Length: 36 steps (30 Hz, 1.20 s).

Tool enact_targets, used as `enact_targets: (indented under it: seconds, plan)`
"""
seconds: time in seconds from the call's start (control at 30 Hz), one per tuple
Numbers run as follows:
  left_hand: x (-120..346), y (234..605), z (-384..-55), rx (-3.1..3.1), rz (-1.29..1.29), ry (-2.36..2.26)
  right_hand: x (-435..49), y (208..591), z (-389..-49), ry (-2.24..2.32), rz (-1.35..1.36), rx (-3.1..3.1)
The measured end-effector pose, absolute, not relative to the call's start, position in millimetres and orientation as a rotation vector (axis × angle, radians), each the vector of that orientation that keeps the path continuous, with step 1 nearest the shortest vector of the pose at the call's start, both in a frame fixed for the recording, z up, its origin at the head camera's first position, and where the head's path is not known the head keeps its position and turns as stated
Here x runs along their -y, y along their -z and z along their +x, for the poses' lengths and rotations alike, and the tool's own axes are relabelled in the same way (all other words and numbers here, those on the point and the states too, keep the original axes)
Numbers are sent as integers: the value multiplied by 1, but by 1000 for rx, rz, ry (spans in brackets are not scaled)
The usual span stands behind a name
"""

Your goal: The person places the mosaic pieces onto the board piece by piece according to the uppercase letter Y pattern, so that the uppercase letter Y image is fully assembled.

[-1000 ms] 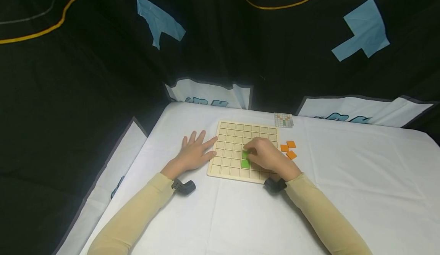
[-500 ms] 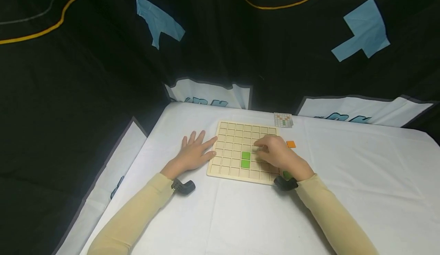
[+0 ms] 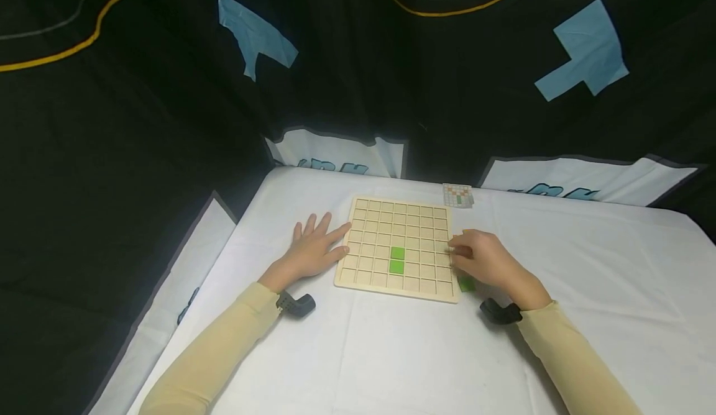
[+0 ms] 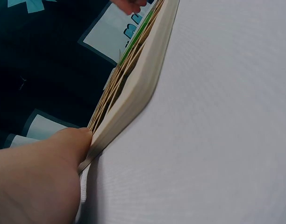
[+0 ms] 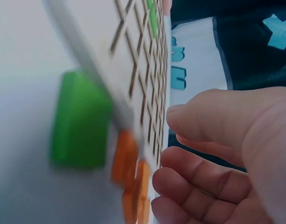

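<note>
A square wooden grid board [image 3: 371, 241] lies on the table, with two green square tiles [image 3: 397, 253] set one above the other in its cells. My left hand [image 3: 310, 250] rests flat with spread fingers, index fingertip and thumb at the board's left edge. Just past the right edge, my right hand [image 3: 483, 256] hovers with loosely bent fingers over several orange tiles [image 5: 126, 158]. The right wrist view shows a gap between thumb and fingers, with nothing held. Another green tile [image 5: 82, 121] lies beside the board, partly under the right hand in the head view.
A small card [image 3: 457, 196] printed with a coloured grid lies behind the board's far right corner. White cloth [image 3: 347, 353] covers the table. A black curtain [image 3: 391, 79] with blue patches hangs behind and to the left.
My right hand has moved right, from above the green tiles across the board to beyond its right edge, uncovering both set tiles and now hiding the orange ones. The left hand stays put.
</note>
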State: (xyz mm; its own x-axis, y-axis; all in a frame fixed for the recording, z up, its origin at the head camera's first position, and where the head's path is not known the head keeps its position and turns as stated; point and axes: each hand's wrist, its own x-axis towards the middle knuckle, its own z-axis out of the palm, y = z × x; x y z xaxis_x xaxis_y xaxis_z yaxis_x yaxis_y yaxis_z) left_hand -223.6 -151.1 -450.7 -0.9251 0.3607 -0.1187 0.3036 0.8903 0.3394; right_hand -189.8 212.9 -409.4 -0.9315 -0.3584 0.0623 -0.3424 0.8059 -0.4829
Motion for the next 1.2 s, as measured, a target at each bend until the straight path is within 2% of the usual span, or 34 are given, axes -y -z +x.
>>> enact_targets:
  seconds: [0.4, 1.2]
  plan:
    - [154, 449, -225, -2885, 503, -472, -232, 413, -177, 702, -623, -3026]
    - [151, 453, -224, -2878, 488, -488, -235, 414, -162, 753, -617, -3021]
